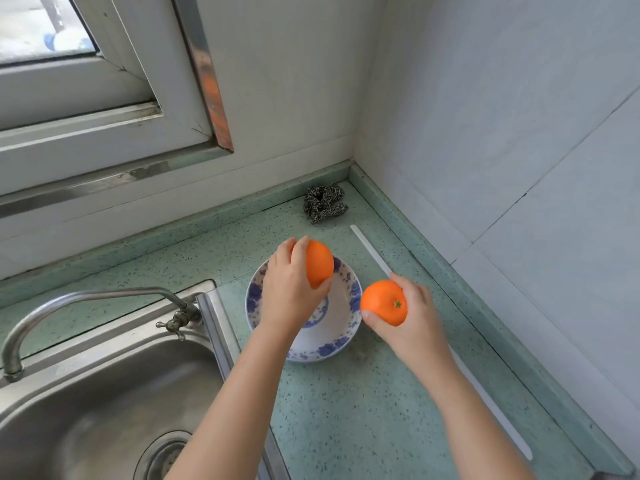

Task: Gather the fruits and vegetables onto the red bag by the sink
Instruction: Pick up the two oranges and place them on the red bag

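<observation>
My left hand [289, 289] grips one orange [320, 263] above the far rim of a white bowl with blue flowers [334, 336]. A second orange [382, 301], stem end facing me, is held in my right hand [414, 318] just right of the bowl's rim. The visible inside of the bowl holds nothing. Both oranges are off the counter. No red bag is in view.
A steel sink [97, 407] with a curved tap [93, 301] lies to the left. On the green speckled counter [363, 410] a dark patterned cloth [325, 202] sits in the back corner, and a white strip [372, 251] runs along the right side by the wall.
</observation>
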A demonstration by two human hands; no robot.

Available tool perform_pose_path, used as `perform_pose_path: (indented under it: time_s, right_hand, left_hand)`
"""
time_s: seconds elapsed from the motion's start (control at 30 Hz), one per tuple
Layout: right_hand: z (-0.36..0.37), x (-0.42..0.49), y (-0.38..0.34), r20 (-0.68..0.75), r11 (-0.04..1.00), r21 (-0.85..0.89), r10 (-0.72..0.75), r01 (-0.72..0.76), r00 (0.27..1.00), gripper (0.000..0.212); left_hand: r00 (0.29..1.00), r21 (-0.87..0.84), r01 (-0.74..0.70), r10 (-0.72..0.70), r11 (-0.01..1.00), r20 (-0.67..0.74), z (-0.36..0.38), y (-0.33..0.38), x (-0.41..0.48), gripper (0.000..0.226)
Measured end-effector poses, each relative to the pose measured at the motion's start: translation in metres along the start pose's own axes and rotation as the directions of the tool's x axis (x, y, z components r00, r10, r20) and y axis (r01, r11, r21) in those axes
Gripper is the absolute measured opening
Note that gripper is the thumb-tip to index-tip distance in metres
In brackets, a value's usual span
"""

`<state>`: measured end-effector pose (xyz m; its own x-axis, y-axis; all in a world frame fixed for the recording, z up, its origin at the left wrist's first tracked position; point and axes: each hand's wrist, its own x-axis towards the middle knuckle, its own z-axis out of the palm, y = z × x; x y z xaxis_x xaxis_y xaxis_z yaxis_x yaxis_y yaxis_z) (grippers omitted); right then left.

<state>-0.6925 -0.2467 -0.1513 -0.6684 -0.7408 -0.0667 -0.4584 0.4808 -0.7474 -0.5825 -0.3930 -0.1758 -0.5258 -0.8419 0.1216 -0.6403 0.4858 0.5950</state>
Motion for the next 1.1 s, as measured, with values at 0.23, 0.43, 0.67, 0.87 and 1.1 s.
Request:
perform_pose_path:
  time_s: [0.23, 0.43, 0.67, 0.87, 1.1]
  right_hand:
    - [-0.016, -0.018, -0.005, 0.01, 0.999, 0.043, -0.005, 0.005, 1.0, 0.067]
    - [-0.033, -0.045, -0.015, 0.004, 0.995, 0.055, -0.078, 0.078, 0.997, 0.067]
    - [-0.061, -0.097, -0.017, -0.043, 0.987, 0.036, -0.153, 0.154, 0.987, 0.068]
    - [-0.088, -0.154, -0.019, -0.05, 0.97, 0.037, -0.238, 0.24, 0.97, 0.068]
    - [-0.111, -0.219, -0.031, -0.03, 0.936, 0.081, -0.342, 0.343, 0.939, 0.064]
  left_hand:
    - [0.997, -0.131, 0.071, -0.069, 0.989, 0.023, -0.013, 0.007, -0.024, 0.076]
    - [0.994, -0.28, 0.103, -0.105, 0.955, 0.009, -0.032, 0.027, -0.069, 0.073]
    - [0.982, -0.506, 0.178, -0.184, 0.844, 0.038, -0.062, 0.06, -0.138, 0.066]
    - [0.978, -0.57, 0.165, -0.207, 0.805, -0.009, -0.086, 0.084, -0.206, 0.063]
    - [0.966, -0.59, 0.155, -0.246, 0.793, -0.077, -0.114, 0.096, -0.283, 0.063]
